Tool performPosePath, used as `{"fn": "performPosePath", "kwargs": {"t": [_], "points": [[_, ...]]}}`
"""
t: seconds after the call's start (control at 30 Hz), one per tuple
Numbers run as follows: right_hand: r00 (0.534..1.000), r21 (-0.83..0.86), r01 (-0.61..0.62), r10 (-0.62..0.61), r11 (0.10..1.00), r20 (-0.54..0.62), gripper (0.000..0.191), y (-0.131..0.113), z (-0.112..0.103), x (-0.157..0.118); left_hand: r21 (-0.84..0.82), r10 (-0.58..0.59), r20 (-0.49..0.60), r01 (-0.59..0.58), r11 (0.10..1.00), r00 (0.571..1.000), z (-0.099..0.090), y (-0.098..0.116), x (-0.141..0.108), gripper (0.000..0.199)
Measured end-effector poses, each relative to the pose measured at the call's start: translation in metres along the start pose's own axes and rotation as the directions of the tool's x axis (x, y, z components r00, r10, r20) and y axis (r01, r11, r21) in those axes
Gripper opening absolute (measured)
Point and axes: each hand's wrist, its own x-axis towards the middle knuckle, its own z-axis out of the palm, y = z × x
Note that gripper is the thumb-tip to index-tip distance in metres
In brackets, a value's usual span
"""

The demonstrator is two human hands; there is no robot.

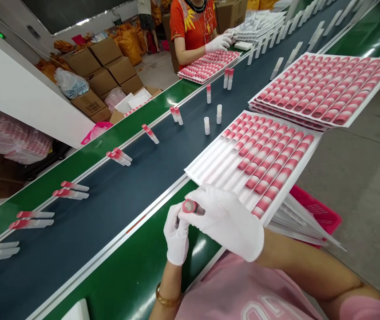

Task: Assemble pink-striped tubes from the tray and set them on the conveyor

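Note:
In front of my chest, my gloved right hand (226,218) is closed around a small pink-ended cap (189,206), its round end facing me. Just left of it and touching, my gloved left hand (176,238) has its fingers curled together; whatever they hold, if anything, is hidden. Beyond my right hand lies a white ridged tray (210,162) with rows of pink-and-white caps (270,153) on its right and far parts. Bare grooves show at its near left.
A dark conveyor belt (136,178) carries white tubes (219,114), several with pink caps. A fuller stack of cap trays (326,89) is beyond mine. Across the belt, a co-worker in orange (195,31) handles another cap tray (210,66). A pink crate (323,213) sits at lower right.

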Motion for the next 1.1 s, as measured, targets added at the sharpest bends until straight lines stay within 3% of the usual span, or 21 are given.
{"fn": "performPosePath", "kwargs": {"t": [0.07,0.2,0.33,0.47,0.57,0.73,0.9,0.97,1.03,1.1], "points": [[0.997,0.04,-0.057,0.055,0.998,0.052,0.032,-0.001,0.0,0.002,0.018,-0.018,-0.012,0.019,1.0,1.0,-0.001,-0.002,0.001,0.053],[0.992,0.133,-0.008,-0.008,0.991,0.126,0.018,0.003,-0.004,0.008,0.0,-0.033,0.001,0.033,0.999,0.999,-0.004,-0.001,0.004,0.046],[0.968,0.147,-0.003,-0.034,0.989,0.25,0.02,0.007,-0.008,0.013,-0.06,-0.026,0.08,0.031,0.998,0.996,-0.008,0.002,0.006,0.039],[0.933,0.136,-0.035,-0.016,0.99,0.36,0.023,0.008,-0.006,0.017,-0.046,-0.03,0.081,0.034,0.998,0.996,-0.008,0.009,0.006,0.035],[0.923,0.155,-0.097,0.03,0.983,0.383,0.022,0.011,-0.002,0.018,-0.049,-0.067,0.103,0.073,0.996,0.992,-0.006,0.02,0.007,0.034],[0.927,0.203,-0.165,0.081,0.965,0.366,0.016,0.022,0.004,0.014,0.122,-0.221,0.249,0.196,0.973,0.943,-0.007,0.033,0.003,0.023],[0.851,0.228,-0.282,0.133,0.932,0.508,0.012,0.042,0.022,0.012,0.244,-0.301,0.245,0.242,0.939,0.921,-0.01,0.032,-0.005,0.019],[0.83,0.237,-0.332,0.163,0.913,0.533,0.012,0.05,0.027,0.012,0.209,-0.332,0.312,0.276,0.938,0.89,-0.011,0.033,0.005,0.015],[0.839,0.308,-0.379,0.184,0.873,0.512,0.034,0.059,0.026,0.013,0.188,-0.324,0.347,0.273,0.943,0.88,-0.016,0.035,0.031,0.012],[0.871,0.389,-0.407,0.224,0.826,0.436,0.056,0.068,0.017,0.012,0.199,-0.225,0.232,0.18,0.963,0.947,-0.028,0.034,0.075,0.015]]}}
